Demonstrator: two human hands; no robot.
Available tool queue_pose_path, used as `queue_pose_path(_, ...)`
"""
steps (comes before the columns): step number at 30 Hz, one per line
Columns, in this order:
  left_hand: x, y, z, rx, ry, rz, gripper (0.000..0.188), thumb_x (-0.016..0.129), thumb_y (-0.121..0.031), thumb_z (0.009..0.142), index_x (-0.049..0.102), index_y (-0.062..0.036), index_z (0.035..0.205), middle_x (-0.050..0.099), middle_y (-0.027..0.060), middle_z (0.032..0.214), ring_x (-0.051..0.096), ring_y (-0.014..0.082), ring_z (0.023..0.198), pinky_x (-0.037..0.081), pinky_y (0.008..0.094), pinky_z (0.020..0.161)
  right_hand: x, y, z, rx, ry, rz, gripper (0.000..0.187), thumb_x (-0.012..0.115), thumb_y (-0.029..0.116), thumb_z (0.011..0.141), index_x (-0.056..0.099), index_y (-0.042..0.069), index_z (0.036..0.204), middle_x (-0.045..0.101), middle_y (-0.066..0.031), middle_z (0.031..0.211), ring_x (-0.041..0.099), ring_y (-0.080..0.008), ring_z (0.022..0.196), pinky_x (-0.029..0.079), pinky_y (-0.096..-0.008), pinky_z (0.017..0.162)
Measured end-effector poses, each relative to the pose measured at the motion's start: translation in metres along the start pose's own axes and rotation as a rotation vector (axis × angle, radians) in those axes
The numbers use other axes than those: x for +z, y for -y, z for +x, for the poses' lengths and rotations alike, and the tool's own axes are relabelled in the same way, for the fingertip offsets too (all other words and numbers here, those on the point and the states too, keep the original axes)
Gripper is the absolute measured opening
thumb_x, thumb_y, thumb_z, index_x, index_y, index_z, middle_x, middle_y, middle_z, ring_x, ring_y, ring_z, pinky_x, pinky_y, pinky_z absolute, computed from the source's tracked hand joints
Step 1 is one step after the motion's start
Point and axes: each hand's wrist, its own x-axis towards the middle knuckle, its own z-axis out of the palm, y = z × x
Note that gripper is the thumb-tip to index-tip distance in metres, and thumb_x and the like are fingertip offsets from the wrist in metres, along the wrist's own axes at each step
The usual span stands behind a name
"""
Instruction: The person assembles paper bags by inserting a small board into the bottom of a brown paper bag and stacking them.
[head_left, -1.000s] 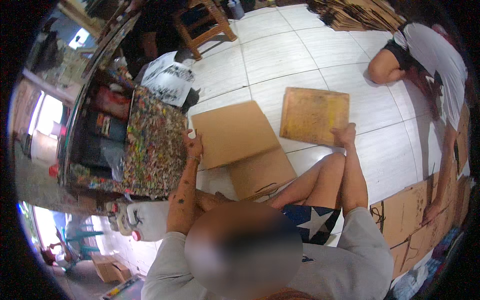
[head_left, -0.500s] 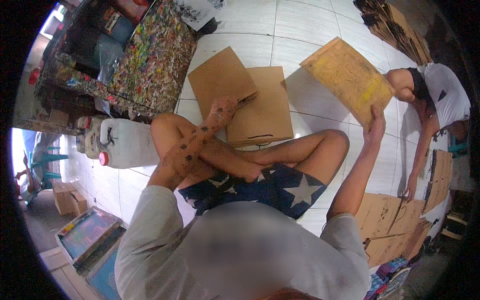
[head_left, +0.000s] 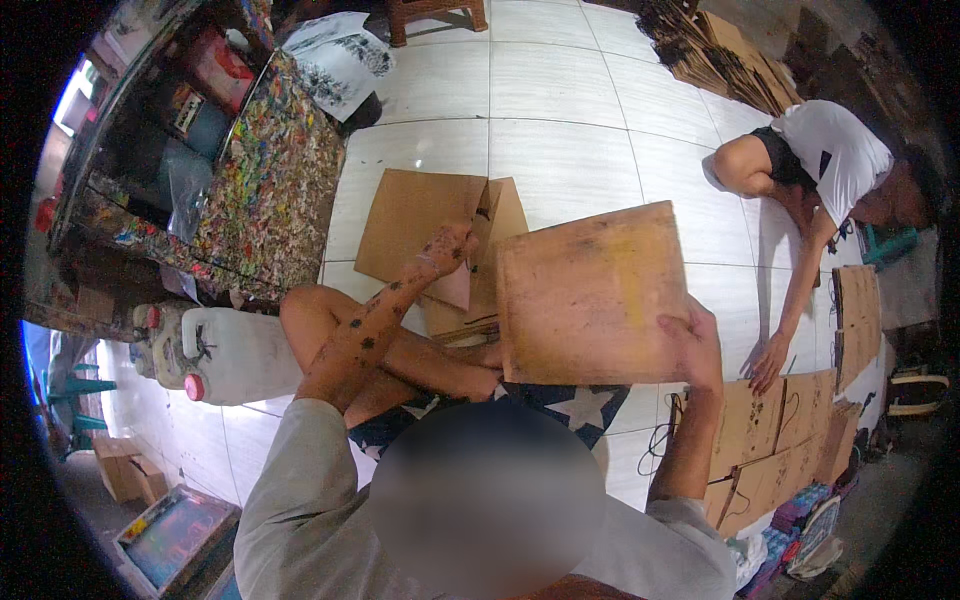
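My right hand (head_left: 692,342) grips a stained, yellowish flat wooden board (head_left: 590,300) by its right edge, thumb on the face towards me. The board is raised over my lap and hides part of the cardboard behind it. My left hand (head_left: 450,247) is closed at the right edge of a folded brown cardboard piece (head_left: 405,222), whose edge stands lifted. Beneath it, more brown cardboard (head_left: 511,205) lies on the tiles in front of my crossed legs. A pale flap shows below my left wrist.
A co-worker (head_left: 835,150) crouches at right, one hand over cardboard pieces with cords (head_left: 760,425) on the floor. White jugs (head_left: 245,350) stand by my left knee, beside a paint-crusted table (head_left: 265,190). Printing frames (head_left: 180,540) lie lower left; stacked cardboard (head_left: 700,50) is far right.
My right hand has brought the board left and nearer, in front of the cardboard. The upper cardboard piece has turned in my left hand. The whole view has shifted.
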Motion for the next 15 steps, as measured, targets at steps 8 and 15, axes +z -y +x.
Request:
queue_pose_path(8, 0.009, 0.027, -0.004, 0.176, -0.072, 0.359, 0.039, 0.042, -0.033, 0.095, 0.052, -0.0029, 0.118, 0.06, 0.0183, 0.105, 0.058, 0.037, 0.093, 0.046, 0.0444, 0.084, 0.052, -0.011, 0.055, -0.088, 0.01, -0.003, 0.033, 0.057, 0.0, 0.083, 0.054, -0.006, 0.116, 0.064, -0.0081, 0.102, 0.059, -0.0125, 0.09, 0.048, -0.0274, 0.081)
queue_pose_path(15, -0.03, -0.025, -0.007, -0.137, 0.037, 0.163, 0.034, 0.042, -0.029, 0.095, 0.052, 0.0005, 0.111, 0.059, 0.0225, 0.098, 0.059, 0.039, 0.091, 0.048, 0.0464, 0.082, 0.07, -0.04, 0.058, -0.197, -0.182, 0.055, 0.031, 0.058, 0.002, 0.083, 0.058, -0.006, 0.114, 0.066, -0.0101, 0.1, 0.06, -0.0133, 0.087, 0.048, -0.0271, 0.08)
